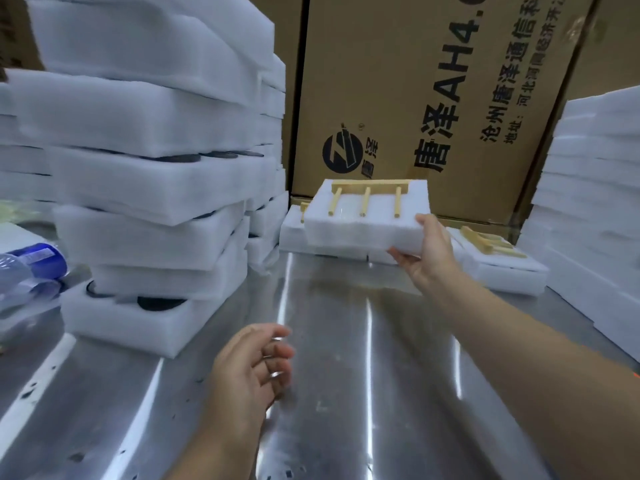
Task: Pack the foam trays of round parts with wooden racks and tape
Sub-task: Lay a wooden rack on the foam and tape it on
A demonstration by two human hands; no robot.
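- I see two hands on my feed, the left hand [249,368] and the right hand [426,254], both bare.
- The left forearm [221,445] is bare from the wrist to the bottom edge.
- The right forearm [540,358] is bare from the wrist to the right edge.
- The left fingers [277,351] are blurred; small glints show there, and I cannot tell what they are.
- An orange sliver [636,374] sits above the right forearm; clothing or not, I cannot tell.
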